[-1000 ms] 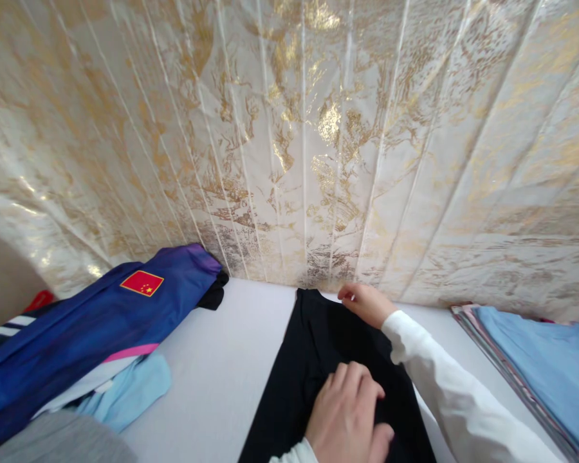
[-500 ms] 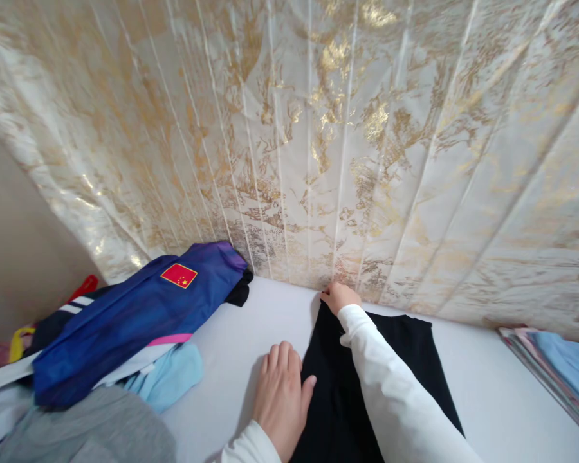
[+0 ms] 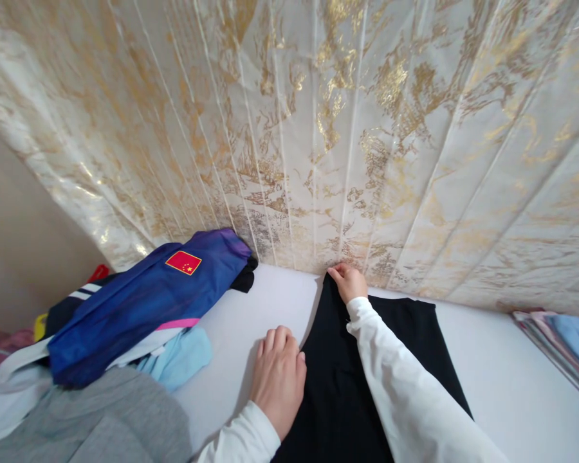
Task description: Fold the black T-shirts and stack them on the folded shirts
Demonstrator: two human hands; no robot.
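A black garment (image 3: 338,386) lies spread out on the white surface in front of me; its exact kind is hard to make out. Its top left corner is pinched between the thumb and fingers of my right hand (image 3: 348,283), whose forearm crosses over the cloth. Lower down, my left hand (image 3: 280,379) is at the garment's left edge, fingers curled together on the outer side and thumb drawn in against the edge. The fingertips of that hand are hidden, but it appears to hold the cloth's edge.
To the left is a heap of clothes with a blue jacket (image 3: 139,315) bearing a red flag patch, a light blue cloth (image 3: 181,360) and a grey garment (image 3: 120,418). Folded clothes (image 3: 560,341) are stacked at far right. A gold-patterned curtain (image 3: 309,161) hangs behind the white surface (image 3: 511,386).
My left thumb has drawn in from the black cloth toward my fingers. My right hand stays on the top left corner, slightly more upright. The view has shifted a little.
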